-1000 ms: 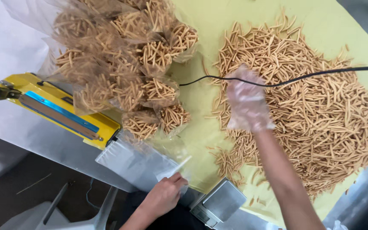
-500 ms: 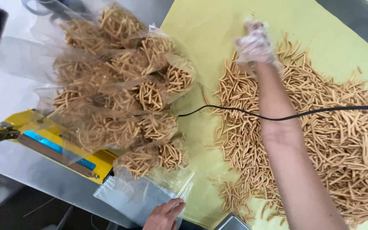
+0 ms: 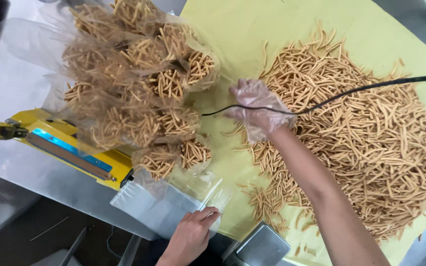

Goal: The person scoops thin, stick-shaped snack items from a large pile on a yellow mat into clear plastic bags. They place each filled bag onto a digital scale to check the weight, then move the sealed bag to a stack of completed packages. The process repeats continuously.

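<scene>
My right hand [image 3: 258, 108], in a thin clear plastic glove, hovers palm down over the left edge of a big heap of tan stick snacks [image 3: 371, 143] spread on a yellow-green sheet [image 3: 232, 34]. Its fingers are loosely curled and I cannot see anything held in them. My bare left hand [image 3: 191, 234] rests at the table's near edge, fingers pinching the corner of a stack of empty clear plastic bags [image 3: 168, 204]. A pile of filled clear bags of snacks [image 3: 139, 93] lies to the left of my right hand.
A yellow heat sealer with a blue strip [image 3: 70, 150] lies on the steel table [image 3: 11, 83] beside the filled bags. A black cable [image 3: 351, 91] crosses over the snack heap. A small grey scale [image 3: 262, 246] sits at the near edge.
My right hand has drawn back from the far side of the sheet toward the near left edge of the heap. My left hand stays on the empty bags.
</scene>
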